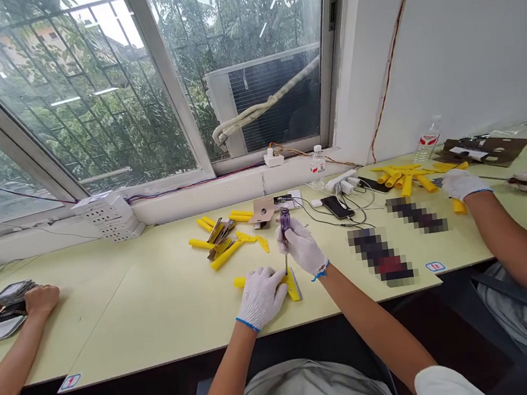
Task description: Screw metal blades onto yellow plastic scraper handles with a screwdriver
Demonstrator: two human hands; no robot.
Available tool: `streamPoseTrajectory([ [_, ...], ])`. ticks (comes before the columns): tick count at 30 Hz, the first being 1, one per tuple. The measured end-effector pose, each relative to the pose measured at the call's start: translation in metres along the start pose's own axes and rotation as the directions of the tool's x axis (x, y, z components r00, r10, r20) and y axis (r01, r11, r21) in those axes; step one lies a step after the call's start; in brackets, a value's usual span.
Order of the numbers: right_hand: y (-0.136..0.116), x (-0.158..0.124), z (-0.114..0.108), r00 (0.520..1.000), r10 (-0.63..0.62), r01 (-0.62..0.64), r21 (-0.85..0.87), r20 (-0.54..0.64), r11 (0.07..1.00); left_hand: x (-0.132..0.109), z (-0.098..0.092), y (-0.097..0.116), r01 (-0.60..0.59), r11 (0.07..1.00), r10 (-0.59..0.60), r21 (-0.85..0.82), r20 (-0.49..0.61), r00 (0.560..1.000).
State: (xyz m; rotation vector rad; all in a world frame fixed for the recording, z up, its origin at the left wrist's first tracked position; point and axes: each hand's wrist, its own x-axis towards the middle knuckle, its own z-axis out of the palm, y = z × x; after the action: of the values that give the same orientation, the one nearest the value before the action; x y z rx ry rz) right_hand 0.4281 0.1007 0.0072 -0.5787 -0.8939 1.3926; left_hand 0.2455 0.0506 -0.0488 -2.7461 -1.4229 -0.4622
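- The white-gloved left hand [260, 298] was clenched on a long yellow plastic part [293, 286], which lay on the pale green table [163, 321].
- The white-gloved right hand [301, 246] grasped a purple-handled screwdriver [285, 220] nearly upright.
- Its thin metal shaft [286, 262] reached down to the yellow part.
- A loose group of other yellow plastic parts [224, 245] lay just ahead of the hands.

The left hand [261, 298] and the right hand [302, 247] wear white knit gloves [266, 294], each with a blue-edged cuff [248, 324] (the right one's blue looks slightly loose). A white short sleeve [444, 387] shows on the right arm, above pale grey cloth [313, 392] across the body.
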Motion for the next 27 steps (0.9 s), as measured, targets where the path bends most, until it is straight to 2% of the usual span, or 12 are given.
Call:
streamPoseTrajectory([
  [7, 0.016, -0.006, -0.012, 1.0, 0.011, -0.01, -0.084, 0.016, 0.996, 0.001, 0.001, 0.001, -0.006, 1.0, 0.006, 0.024, -0.003, 1.0],
  [27, 0.029, -0.018, -0.011, 0.999, -0.02, 0.014, -0.176, -0.028, 0.984, -0.001, 0.006, -0.003, -0.002, 1.0, 0.002, 0.005, -0.021, 1.0],
])
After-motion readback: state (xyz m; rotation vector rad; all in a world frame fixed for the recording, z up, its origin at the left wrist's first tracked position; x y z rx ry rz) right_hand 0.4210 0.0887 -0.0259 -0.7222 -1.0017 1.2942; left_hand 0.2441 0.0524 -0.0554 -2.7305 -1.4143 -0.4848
